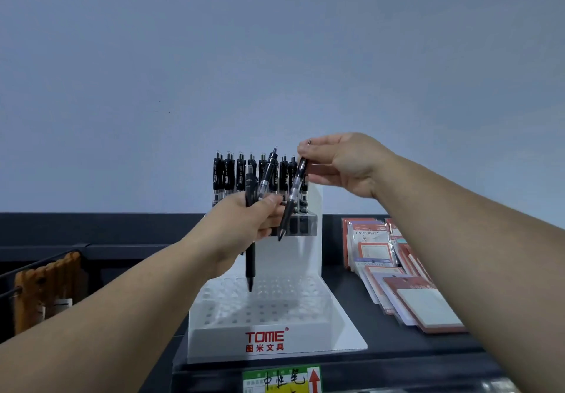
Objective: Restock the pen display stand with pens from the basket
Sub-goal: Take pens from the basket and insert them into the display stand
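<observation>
left hand (244,224) grips two pens (250,258); right hand (345,163) pinches third pen (293,191); racked pens (227,175) partly hidden.

A plain pale grey-blue wall (275,56) rises behind a dark shelf (382,325).

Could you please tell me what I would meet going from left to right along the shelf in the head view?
Brown wooden-looking items → white pen display stand → red-and-white notepads.
</observation>
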